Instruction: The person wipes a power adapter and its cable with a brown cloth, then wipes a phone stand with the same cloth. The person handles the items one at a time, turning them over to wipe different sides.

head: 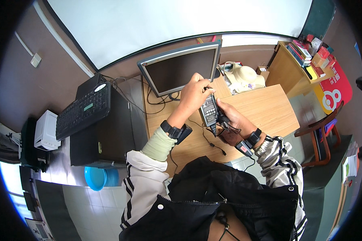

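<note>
A black power adapter (209, 112) with a printed label is held up over the wooden desk (259, 105). My right hand (233, 114) grips it along its right side, together with a bundle of black cable (223, 120). At the adapter's upper end, the fingers of my left hand (194, 92) pinch a black cable; the exact grip is partly hidden by the fingers. Beneath my right hand is a brown object (230, 137), mostly covered, whose kind I cannot tell. A thin cable with a plug (218, 148) lies on the desk below the adapter.
Behind my hands stands a monitor (181, 69), with loose cables (157, 104) beside it. To the left, a black keyboard (84, 110) rests on a dark computer case (114, 138). A straw hat (244, 73) lies at the back right. A wooden chair (322, 135) stands at right.
</note>
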Tool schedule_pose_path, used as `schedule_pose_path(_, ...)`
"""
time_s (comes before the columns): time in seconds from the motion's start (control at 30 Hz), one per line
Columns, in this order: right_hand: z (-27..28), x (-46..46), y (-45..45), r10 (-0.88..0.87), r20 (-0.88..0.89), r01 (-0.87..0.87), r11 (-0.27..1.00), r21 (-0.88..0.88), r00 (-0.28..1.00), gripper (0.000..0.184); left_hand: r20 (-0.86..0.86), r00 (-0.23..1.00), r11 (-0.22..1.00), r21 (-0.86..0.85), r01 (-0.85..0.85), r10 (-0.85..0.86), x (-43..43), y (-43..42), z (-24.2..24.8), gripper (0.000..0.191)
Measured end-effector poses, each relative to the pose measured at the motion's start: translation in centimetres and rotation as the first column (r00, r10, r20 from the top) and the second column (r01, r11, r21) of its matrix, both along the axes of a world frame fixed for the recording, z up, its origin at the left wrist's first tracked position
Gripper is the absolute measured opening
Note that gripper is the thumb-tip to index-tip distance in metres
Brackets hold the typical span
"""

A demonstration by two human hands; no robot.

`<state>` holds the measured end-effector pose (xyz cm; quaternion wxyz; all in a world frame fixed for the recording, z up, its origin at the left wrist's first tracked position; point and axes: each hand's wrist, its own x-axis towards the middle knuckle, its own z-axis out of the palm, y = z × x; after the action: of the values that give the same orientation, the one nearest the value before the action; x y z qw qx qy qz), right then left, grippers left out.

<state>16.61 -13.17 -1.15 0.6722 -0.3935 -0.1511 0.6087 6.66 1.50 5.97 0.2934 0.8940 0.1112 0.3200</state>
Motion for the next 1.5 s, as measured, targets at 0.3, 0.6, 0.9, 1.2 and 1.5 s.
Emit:
schedule_pose_path(0.3, 3.7, -1.0, -1.9, 0.303, 0.311, -0.222, 0.937, -0.271, 0.901, 0.055, -0.082, 0.995, 0.940, -0.340, 0.033, -0.065, 1.5, 2.6, -2.8, 0.018)
schedule_pose_path(0.6, 7.4, -3.5, -4.1, 0.141, -0.002, -0.141, 0.990, 0.019, 0.990, 0.053, 0.095, 0.979, 0.727, -0.683, -0.066, 0.178, -0.8, 6.6, -6.1, 0.013)
schedule_pose_path(0.9, 3.0, 1.4, -2.2, 0.062, 0.038, -0.071, 0.941, 0.330, 0.997, 0.052, -0.217, 0.976, 0.607, -0.775, -0.177, 0.008, -3.5, 6.6, -9.3, 0.020)
schedule_pose_path(1.2, 2.9, 9.8, -3.8, -0.111, -0.438, 0.383, 0.701, 0.602, 0.892, 0.048, -0.302, 0.827, 0.546, -0.838, 0.007, -0.474, -7.4, 4.9, -14.6, 0.022)
schedule_pose_path(1.5, 2.1, 19.2, -10.9, -0.554, -0.455, 0.715, 0.492, 0.496, 0.697, 0.047, -0.226, 0.928, 0.528, -0.848, -0.038, -0.296, -12.9, 9.0, -17.1, 0.018)
